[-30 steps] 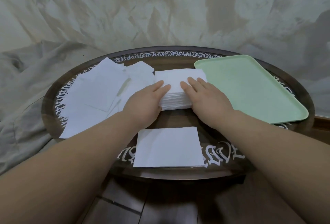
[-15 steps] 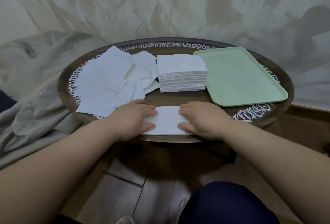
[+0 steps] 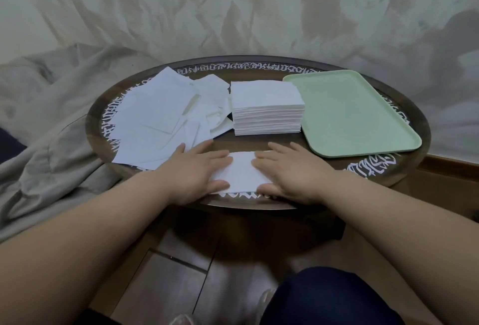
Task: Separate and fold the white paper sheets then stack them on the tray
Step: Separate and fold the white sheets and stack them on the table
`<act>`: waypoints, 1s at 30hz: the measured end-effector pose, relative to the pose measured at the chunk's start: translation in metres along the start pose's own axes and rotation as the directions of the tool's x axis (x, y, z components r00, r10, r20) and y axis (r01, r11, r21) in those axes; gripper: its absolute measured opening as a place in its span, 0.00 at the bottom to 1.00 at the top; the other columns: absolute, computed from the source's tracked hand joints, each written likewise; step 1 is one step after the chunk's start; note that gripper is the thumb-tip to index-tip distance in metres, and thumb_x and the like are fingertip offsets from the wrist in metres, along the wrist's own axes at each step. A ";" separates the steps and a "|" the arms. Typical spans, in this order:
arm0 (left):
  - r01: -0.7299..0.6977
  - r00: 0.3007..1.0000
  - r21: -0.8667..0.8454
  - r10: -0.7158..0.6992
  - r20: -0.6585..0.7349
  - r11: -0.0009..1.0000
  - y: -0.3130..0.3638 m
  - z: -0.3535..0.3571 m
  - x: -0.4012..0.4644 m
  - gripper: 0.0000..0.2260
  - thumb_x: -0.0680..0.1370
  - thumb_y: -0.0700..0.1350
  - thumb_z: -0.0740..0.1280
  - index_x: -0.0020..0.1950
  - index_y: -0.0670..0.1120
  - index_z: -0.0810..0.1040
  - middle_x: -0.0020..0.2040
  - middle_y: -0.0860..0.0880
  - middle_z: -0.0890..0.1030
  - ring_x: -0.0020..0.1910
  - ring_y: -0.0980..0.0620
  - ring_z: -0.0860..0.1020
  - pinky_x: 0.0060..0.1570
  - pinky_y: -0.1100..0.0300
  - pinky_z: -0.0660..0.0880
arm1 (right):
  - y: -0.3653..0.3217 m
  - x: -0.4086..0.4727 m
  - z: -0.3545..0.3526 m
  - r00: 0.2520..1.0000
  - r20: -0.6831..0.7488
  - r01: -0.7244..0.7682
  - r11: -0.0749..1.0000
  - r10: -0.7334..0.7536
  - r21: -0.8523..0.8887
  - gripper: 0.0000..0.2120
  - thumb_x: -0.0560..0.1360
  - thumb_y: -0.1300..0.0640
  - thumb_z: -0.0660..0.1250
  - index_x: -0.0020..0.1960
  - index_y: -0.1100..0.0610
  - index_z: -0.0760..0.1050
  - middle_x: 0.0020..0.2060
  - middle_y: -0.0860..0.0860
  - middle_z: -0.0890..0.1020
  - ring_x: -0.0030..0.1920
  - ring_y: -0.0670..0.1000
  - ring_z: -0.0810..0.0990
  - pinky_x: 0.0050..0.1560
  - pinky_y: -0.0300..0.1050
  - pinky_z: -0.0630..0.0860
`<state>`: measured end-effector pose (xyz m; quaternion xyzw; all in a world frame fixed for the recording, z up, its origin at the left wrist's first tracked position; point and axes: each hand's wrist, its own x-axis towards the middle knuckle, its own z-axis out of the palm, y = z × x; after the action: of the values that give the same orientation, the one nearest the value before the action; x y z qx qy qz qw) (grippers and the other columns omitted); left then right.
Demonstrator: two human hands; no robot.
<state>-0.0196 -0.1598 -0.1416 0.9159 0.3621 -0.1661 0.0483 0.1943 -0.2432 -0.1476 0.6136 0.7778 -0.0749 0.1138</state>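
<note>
A single white paper sheet [image 3: 242, 172] lies flat at the near edge of the round dark table [image 3: 383, 172]. My left hand [image 3: 191, 172] rests on its left side with fingers spread flat, and my right hand [image 3: 293, 169] rests flat on its right side. Behind the sheet stands a neat stack of white sheets [image 3: 268, 108]. A loose spread of white sheets [image 3: 160, 117] covers the table's left part. The pale green tray [image 3: 352, 115] sits at the right with nothing on it.
A grey cloth [image 3: 46, 117] hangs off the table's left side, and a wrinkled pale backdrop rises behind. Dark floor and my knee in dark blue fabric [image 3: 331, 296] show below the table edge.
Both hands left the stack and came down onto the single sheet at the near edge. They now lie flatter and a little further apart on it.
</note>
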 end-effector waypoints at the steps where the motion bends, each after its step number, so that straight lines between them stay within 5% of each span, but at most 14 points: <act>1: 0.016 1.000 0.014 -0.016 -0.004 1.000 -0.001 -0.001 0.001 0.27 0.82 0.62 0.52 0.79 0.58 0.52 0.80 0.61 0.49 0.79 0.53 0.41 0.75 0.40 0.47 | 0.001 0.003 -0.001 1.000 0.001 -0.012 1.000 0.012 -0.006 0.30 0.80 0.37 0.51 0.77 0.48 0.54 0.78 0.45 0.53 0.78 0.53 0.47 0.75 0.57 0.48; 7: 0.084 0.986 -0.002 -0.083 -0.146 0.996 -0.009 0.009 0.002 0.24 0.84 0.57 0.53 0.79 0.54 0.55 0.81 0.57 0.46 0.80 0.51 0.41 0.76 0.42 0.47 | -0.002 0.018 0.002 0.999 0.004 -0.043 0.994 0.042 0.096 0.30 0.81 0.40 0.51 0.79 0.50 0.50 0.79 0.48 0.50 0.78 0.54 0.48 0.75 0.52 0.53; 17: 0.055 0.996 -0.115 -0.063 -0.069 0.992 -0.003 0.010 0.002 0.24 0.84 0.56 0.53 0.80 0.56 0.53 0.81 0.57 0.50 0.80 0.52 0.44 0.76 0.44 0.48 | -0.001 0.012 0.003 0.996 0.008 -0.088 0.986 0.088 0.141 0.29 0.82 0.41 0.50 0.79 0.50 0.48 0.79 0.47 0.49 0.78 0.53 0.47 0.76 0.51 0.52; 21: 0.110 0.973 -0.181 -0.143 -0.179 0.977 -0.014 0.014 -0.002 0.27 0.82 0.57 0.56 0.80 0.55 0.53 0.81 0.54 0.47 0.80 0.51 0.43 0.77 0.44 0.49 | -0.012 0.015 -0.005 0.996 -0.025 -0.079 0.990 0.083 0.120 0.30 0.81 0.39 0.50 0.78 0.50 0.50 0.79 0.49 0.49 0.78 0.53 0.46 0.75 0.52 0.49; 25: 0.216 0.942 -0.229 -0.264 -0.205 0.949 -0.043 0.011 -0.013 0.30 0.80 0.57 0.63 0.79 0.54 0.57 0.81 0.51 0.48 0.80 0.49 0.45 0.76 0.44 0.53 | -0.035 0.028 -0.030 0.983 -0.183 0.010 0.989 0.017 0.147 0.29 0.81 0.42 0.55 0.78 0.53 0.54 0.76 0.50 0.61 0.74 0.52 0.60 0.70 0.47 0.58; 30: 0.281 0.912 -0.299 -0.351 -0.213 0.912 -0.077 0.013 -0.021 0.31 0.78 0.59 0.66 0.79 0.54 0.59 0.81 0.49 0.49 0.80 0.48 0.46 0.76 0.52 0.49 | -0.069 0.071 -0.048 0.981 -0.194 0.013 0.978 0.028 0.206 0.26 0.80 0.44 0.56 0.75 0.52 0.58 0.71 0.53 0.67 0.68 0.57 0.70 0.62 0.55 0.71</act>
<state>-0.0898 -0.1194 -0.1444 0.8439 0.5285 0.0003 0.0928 0.1078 -0.1802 -0.1219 0.6295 0.7708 -0.0942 -0.0272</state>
